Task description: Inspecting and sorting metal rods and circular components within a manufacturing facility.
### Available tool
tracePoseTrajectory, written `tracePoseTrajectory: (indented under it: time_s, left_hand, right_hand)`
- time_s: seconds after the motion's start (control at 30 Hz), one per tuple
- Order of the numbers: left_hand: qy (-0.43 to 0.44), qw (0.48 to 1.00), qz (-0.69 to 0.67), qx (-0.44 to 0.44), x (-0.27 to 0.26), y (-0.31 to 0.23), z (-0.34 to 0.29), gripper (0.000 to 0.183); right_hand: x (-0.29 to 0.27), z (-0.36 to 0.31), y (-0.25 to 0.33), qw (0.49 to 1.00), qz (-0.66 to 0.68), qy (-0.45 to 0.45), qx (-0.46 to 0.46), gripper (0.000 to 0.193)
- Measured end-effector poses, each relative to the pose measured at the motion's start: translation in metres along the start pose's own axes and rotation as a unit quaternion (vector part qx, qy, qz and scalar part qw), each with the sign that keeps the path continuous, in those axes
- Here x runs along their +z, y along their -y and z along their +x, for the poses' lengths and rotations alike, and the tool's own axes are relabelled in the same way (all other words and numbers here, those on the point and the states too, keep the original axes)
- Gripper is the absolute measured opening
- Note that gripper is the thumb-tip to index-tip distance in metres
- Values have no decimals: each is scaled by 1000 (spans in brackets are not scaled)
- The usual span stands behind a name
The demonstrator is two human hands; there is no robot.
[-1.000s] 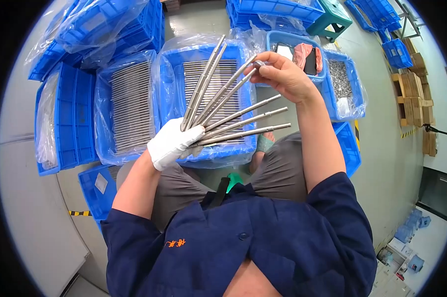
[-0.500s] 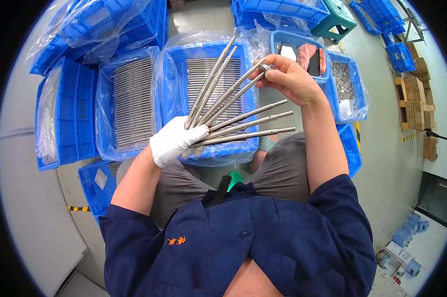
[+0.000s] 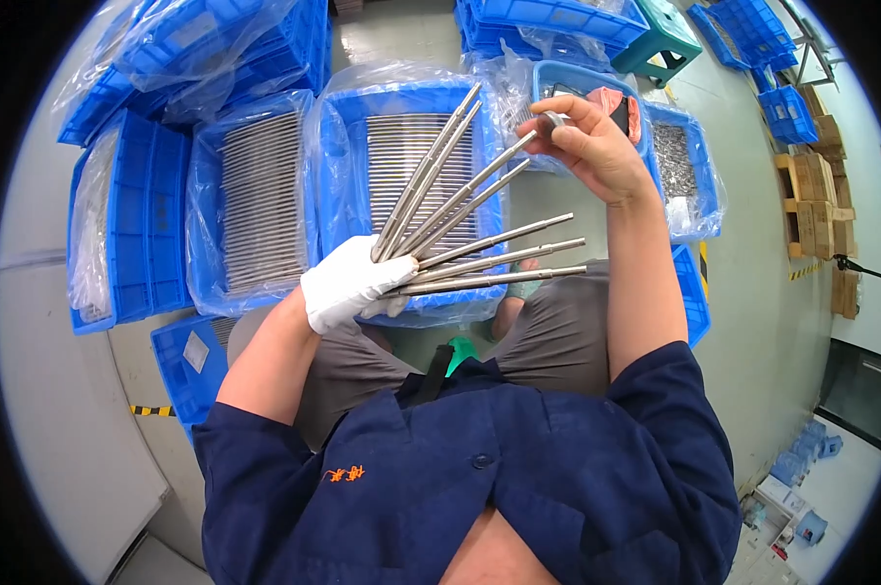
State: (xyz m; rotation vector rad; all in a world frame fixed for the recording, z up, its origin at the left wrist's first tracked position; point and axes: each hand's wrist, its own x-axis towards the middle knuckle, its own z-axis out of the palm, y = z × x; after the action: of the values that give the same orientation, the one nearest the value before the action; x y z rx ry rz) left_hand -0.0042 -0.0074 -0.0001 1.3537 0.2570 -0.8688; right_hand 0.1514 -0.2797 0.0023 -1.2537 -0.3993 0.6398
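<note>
Well to the left of the middle crate [image 3: 341, 200], tall blue crates [image 3: 151, 229] are standing with clear plastic about them. Just left of it, a plastic-lined blue crate [image 3: 204, 224] is holding a close row of rods [image 3: 263, 200]. At the middle crate's near edge I am watching the left hand [image 3: 348, 285], gloved in white, clamping round the lower ends of seven metal rods [image 3: 468, 195], which are fanning out above that crate, tips spreading away and rightward. Off its right side, the bare right hand [image 3: 596, 146] is pinching a small round grey piece [image 3: 554, 125] close by a rod tip; whether the fingers are touching that rod, I am not able to tell. Farther right of the middle crate, a lighter blue bin [image 3: 548, 80] is carrying a pink cloth [image 3: 611, 100], and another blue crate is holding small metal parts [image 3: 672, 161].
</note>
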Motion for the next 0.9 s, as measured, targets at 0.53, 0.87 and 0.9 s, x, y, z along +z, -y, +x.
tracePoseTrajectory:
  time_s: [0.53, 0.87, 0.9]
  left_hand:
    - [-1, 1000, 15, -25, 6, 5, 6, 27]
    - [58, 996, 55, -39, 7, 2, 1, 34]
    - [61, 995, 70, -36, 8, 3, 1, 36]
  right_hand:
    - [24, -5, -3, 991, -97, 74, 53, 36]
    - [-6, 1, 0, 999, -17, -26, 31, 28]
    - [-4, 3, -6, 999, 0, 8, 37, 29]
